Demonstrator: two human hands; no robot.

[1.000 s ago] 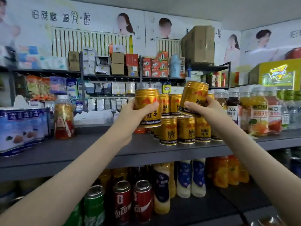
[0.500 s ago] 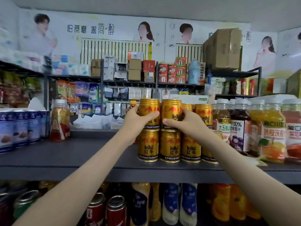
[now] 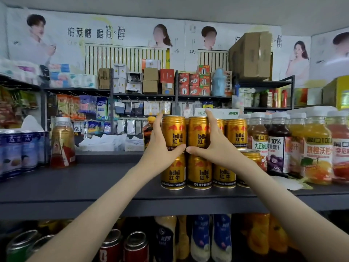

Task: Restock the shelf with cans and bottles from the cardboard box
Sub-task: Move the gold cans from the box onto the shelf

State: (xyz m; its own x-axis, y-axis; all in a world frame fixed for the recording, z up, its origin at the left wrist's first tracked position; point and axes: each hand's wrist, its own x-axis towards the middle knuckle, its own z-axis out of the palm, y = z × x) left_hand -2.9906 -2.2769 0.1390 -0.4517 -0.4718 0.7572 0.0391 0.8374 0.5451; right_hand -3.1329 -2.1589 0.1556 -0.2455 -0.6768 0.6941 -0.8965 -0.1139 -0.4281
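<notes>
Your two hands each grip a gold Red Bull can on the stack's top tier.
Your left hand (image 3: pixel 162 148) curls round the left upper can (image 3: pixel 174 129), thumb across its base. Your right hand (image 3: pixel 217 148) wraps the right upper can (image 3: pixel 198 129) likewise. Both cans stand upright on the lower row of cans (image 3: pixel 199 174) on the grey shelf (image 3: pixel 75 186), with juice bottles (image 3: pixel 317 148) just right.

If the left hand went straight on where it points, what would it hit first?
Probably the dark bottle standing just behind the left hand, left of the top can it holds. Depth is unclear, so it might slip past.
</notes>
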